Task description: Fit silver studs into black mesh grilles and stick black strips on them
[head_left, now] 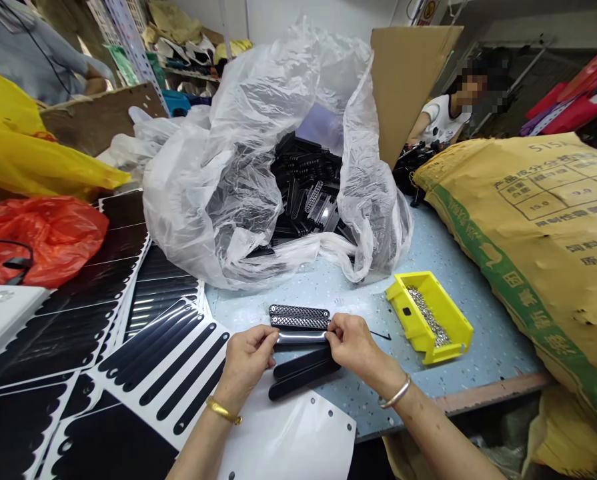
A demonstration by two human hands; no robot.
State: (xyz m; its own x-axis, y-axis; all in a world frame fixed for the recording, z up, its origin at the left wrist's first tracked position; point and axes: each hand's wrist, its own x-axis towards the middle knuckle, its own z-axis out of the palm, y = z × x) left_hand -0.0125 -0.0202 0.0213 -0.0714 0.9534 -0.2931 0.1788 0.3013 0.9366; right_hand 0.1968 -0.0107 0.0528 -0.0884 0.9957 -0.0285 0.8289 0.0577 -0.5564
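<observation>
My left hand [247, 361] and my right hand [354, 345] pinch the two ends of a long black strip [301, 337] just above the table. Both hands are closed on it. Two perforated black bars [299, 317] lie side by side right behind the strip. Two plain black bars [303, 372] lie under and in front of my hands. A white sheet of black oblong stickers [178, 367] lies beside my left hand.
A big clear plastic bag [258, 167] full of black parts stands behind. A yellow bin [429, 317] of small metal pieces sits to the right, next to a large yellow sack [538, 227]. Sticker sheets [78, 300], an orange bag [38, 240] at left. A person sits far back right.
</observation>
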